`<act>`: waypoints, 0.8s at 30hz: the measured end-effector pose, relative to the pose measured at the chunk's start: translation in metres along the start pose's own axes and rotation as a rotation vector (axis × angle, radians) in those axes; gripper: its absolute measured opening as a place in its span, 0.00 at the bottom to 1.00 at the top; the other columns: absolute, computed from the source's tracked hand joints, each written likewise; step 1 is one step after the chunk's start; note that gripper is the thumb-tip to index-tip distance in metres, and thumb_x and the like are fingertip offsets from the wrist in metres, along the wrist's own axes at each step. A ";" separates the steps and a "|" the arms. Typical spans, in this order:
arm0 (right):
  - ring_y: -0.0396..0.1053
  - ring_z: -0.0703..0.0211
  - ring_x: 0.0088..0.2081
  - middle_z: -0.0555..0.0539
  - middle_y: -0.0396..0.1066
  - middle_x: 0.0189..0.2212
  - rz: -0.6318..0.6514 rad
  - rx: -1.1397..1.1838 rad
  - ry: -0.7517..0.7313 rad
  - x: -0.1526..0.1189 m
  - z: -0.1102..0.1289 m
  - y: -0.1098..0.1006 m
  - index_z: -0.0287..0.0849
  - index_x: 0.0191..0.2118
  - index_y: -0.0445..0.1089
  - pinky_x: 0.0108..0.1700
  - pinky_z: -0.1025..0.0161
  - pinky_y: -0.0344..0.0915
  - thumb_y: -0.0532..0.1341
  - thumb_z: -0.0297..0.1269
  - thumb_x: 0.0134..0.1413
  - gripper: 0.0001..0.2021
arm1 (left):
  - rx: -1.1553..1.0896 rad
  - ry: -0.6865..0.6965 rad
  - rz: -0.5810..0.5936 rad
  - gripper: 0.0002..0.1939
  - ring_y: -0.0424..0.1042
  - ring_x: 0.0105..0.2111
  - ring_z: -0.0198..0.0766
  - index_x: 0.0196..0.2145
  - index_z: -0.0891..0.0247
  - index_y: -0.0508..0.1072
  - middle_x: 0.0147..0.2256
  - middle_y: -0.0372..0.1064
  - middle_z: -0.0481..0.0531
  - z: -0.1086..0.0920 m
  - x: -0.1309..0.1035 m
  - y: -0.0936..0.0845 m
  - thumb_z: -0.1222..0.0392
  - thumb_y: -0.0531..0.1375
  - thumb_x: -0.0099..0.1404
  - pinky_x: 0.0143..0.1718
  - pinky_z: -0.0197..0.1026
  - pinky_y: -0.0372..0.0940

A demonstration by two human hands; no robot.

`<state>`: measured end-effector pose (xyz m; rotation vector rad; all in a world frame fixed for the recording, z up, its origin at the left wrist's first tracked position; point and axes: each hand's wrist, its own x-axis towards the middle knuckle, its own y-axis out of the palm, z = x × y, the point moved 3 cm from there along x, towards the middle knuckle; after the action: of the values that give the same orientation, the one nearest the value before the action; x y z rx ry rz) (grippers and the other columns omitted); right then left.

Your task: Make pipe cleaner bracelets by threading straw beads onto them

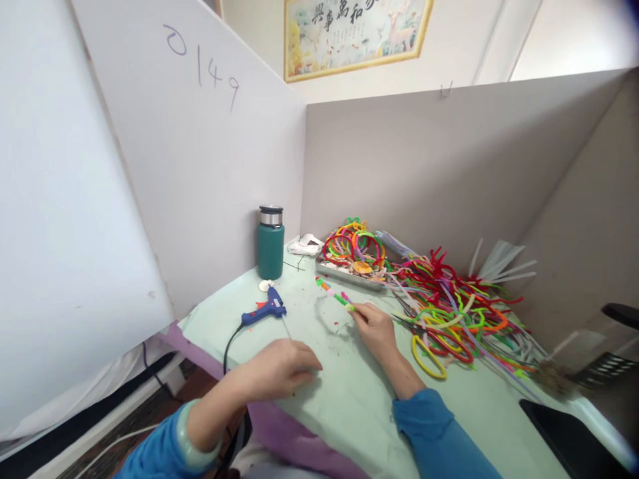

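Observation:
My right hand (375,329) pinches one end of a multicoloured pipe-cleaner strip (335,294), green, orange and pink, held slanting above the table. My left hand (287,366) is low over the table's near side, apart from the strip. Its fingers are curled in towards the thumb, and I cannot make out whether anything is between them. Beyond it a blue hot glue gun (265,309) lies on its side. Scissors with yellow and red handles (430,356) lie to the right of my right hand, partly among pipe cleaners.
A metal tray (349,274) holds colourful rings (354,243) and small pieces. A heap of pipe cleaners (449,293) spreads across the right side. A green bottle (270,249) stands at the back left. The glue gun's black cord (228,346) runs off the near edge. Grey partitions (399,173) enclose the table.

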<state>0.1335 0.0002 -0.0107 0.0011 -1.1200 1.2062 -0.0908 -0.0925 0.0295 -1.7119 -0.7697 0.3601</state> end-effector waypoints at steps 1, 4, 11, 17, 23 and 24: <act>0.72 0.56 0.33 0.46 0.75 0.30 0.000 -0.004 0.004 0.000 0.000 0.000 0.45 0.36 0.78 0.37 0.63 0.63 0.56 0.40 0.59 0.12 | -0.043 -0.067 -0.067 0.12 0.74 0.39 0.36 0.41 0.58 0.76 0.39 0.76 0.50 0.008 -0.008 -0.007 0.61 0.53 0.67 0.43 0.35 0.66; 0.72 0.56 0.34 0.46 0.76 0.31 -0.001 -0.014 0.011 0.000 0.000 0.001 0.45 0.37 0.78 0.37 0.63 0.63 0.56 0.40 0.60 0.13 | 0.089 -0.410 -0.446 0.15 0.73 0.44 0.40 0.40 0.57 0.77 0.42 0.76 0.52 0.047 -0.036 -0.029 0.59 0.50 0.68 0.48 0.40 0.65; 0.73 0.56 0.34 0.46 0.76 0.32 0.004 -0.009 0.012 -0.001 -0.003 0.003 0.45 0.37 0.78 0.38 0.63 0.64 0.56 0.39 0.59 0.12 | 0.340 -0.704 -0.390 0.16 0.70 0.49 0.44 0.48 0.55 0.74 0.50 0.72 0.52 0.102 -0.069 -0.026 0.59 0.54 0.64 0.46 0.41 0.65; 0.73 0.56 0.35 0.46 0.77 0.34 0.007 0.010 0.017 -0.002 -0.005 0.003 0.45 0.37 0.78 0.40 0.62 0.65 0.57 0.39 0.59 0.12 | 0.422 -0.686 -0.424 0.17 0.73 0.46 0.44 0.49 0.56 0.75 0.50 0.72 0.52 0.108 -0.071 -0.009 0.58 0.50 0.68 0.43 0.40 0.66; 0.73 0.56 0.35 0.46 0.77 0.33 0.009 0.007 0.020 -0.001 -0.005 0.003 0.45 0.37 0.78 0.39 0.62 0.65 0.57 0.39 0.59 0.12 | 0.451 -0.702 -0.403 0.17 0.73 0.45 0.45 0.46 0.57 0.76 0.51 0.72 0.53 0.108 -0.069 -0.009 0.58 0.49 0.69 0.43 0.42 0.66; 0.73 0.56 0.35 0.46 0.77 0.33 0.009 0.008 0.022 -0.001 -0.005 0.003 0.45 0.37 0.78 0.39 0.62 0.65 0.57 0.39 0.59 0.12 | 0.445 -0.718 -0.404 0.17 0.73 0.45 0.44 0.46 0.57 0.76 0.51 0.72 0.53 0.107 -0.068 -0.011 0.57 0.50 0.68 0.42 0.41 0.66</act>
<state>0.1343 0.0033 -0.0157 -0.0111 -1.0971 1.2156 -0.2087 -0.0565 -0.0015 -0.9587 -1.4038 0.8119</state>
